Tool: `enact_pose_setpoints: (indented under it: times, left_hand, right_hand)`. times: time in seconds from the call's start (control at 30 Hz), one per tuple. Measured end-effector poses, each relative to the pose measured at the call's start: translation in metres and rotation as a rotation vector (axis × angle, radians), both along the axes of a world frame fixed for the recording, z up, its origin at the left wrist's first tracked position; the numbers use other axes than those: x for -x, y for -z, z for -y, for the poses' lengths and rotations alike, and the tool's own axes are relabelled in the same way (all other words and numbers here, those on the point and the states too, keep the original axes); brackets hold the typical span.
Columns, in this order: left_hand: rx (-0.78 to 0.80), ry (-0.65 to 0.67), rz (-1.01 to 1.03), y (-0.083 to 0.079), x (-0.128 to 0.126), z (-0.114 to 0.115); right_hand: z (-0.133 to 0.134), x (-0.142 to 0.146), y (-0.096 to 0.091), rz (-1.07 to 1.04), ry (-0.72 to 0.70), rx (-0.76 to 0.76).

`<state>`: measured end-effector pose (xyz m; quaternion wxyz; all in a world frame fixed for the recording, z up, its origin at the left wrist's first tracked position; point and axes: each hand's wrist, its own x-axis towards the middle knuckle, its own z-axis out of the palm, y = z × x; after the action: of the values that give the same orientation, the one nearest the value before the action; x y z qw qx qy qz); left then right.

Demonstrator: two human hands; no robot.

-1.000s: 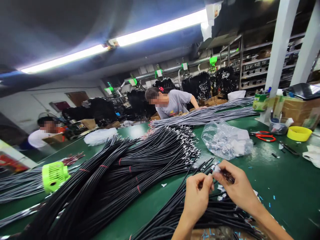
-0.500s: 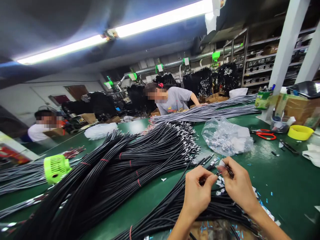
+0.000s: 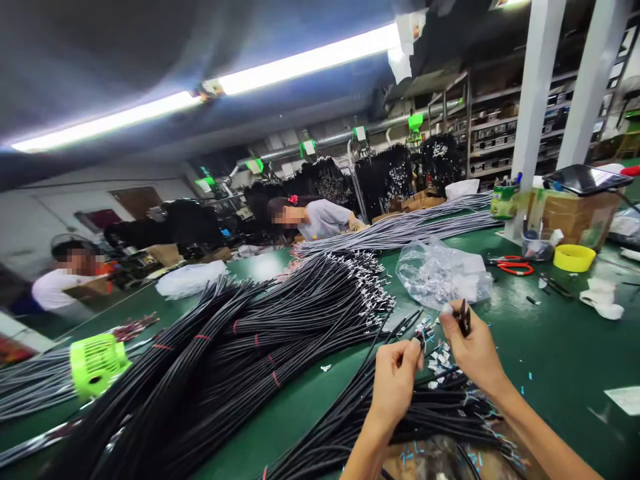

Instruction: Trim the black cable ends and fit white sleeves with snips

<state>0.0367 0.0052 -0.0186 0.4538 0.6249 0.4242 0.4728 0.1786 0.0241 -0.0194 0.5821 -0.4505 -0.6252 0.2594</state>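
My left hand is closed in a pinch around the end of a black cable, where thin coloured wires stick out. Just right of it, and apart from it, my right hand is closed on a small dark pointed hand tool whose tips point up; its exact kind I cannot make out. A whitish scrap shows at the right thumb and forefinger. Below both hands lie loose black cables with stripped ends, and white scraps litter the green table.
Bundles of black cable tied with red bands fill the left. A clear plastic bag lies beyond my hands. To the right are red-handled pliers and yellow tape. A green fan stands left; a co-worker leans over grey cables.
My hands have moved apart: the right has drawn up and away from the cable end, and its dark tool now shows upright. The left still pinches the cable. The view has shifted right.
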Motion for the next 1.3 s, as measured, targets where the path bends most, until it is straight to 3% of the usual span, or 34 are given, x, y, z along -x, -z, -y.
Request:
enact_pose_setpoints:
  times: [0.17,0.37,0.53,0.73,0.8,0.93,1.0,1.3]
  left_hand:
    - [-0.081,-0.029,-0.006,-0.004,0.004,0.000]
    - [-0.194,-0.110,-0.061,-0.010,0.008,0.002]
    - [-0.345,-0.259,-0.239,-0.005,0.004,0.006]
    - [-0.378,-0.279,-0.201,-0.008,0.004,0.008]
    - [-0.323,-0.277,-0.173,-0.011,0.006,0.007]
    - [-0.256,-0.256,-0.141,-0.014,0.007,0.006]
    - [-0.252,-0.251,-0.136,-0.015,0.006,0.006]
    - [-0.250,-0.225,-0.152,-0.013,0.006,0.006]
  right_hand:
    - [0.001,0.008,-0.003,0.042,-0.198,0.012]
    - [0.006,0.016,-0.002,0.044,-0.212,0.070]
    - [0.005,0.007,-0.007,0.122,-0.008,-0.053]
    - [-0.011,-0.023,-0.007,0.056,0.414,-0.114]
    - [-0.010,-0.024,-0.008,0.065,0.348,-0.078]
    - [0.001,-0.012,-0.013,-0.041,-0.051,0.044]
    - [0.007,-0.008,-0.016,-0.110,-0.160,0.069]
    - [0.013,-0.005,-0.020,0.003,-0.087,-0.013]
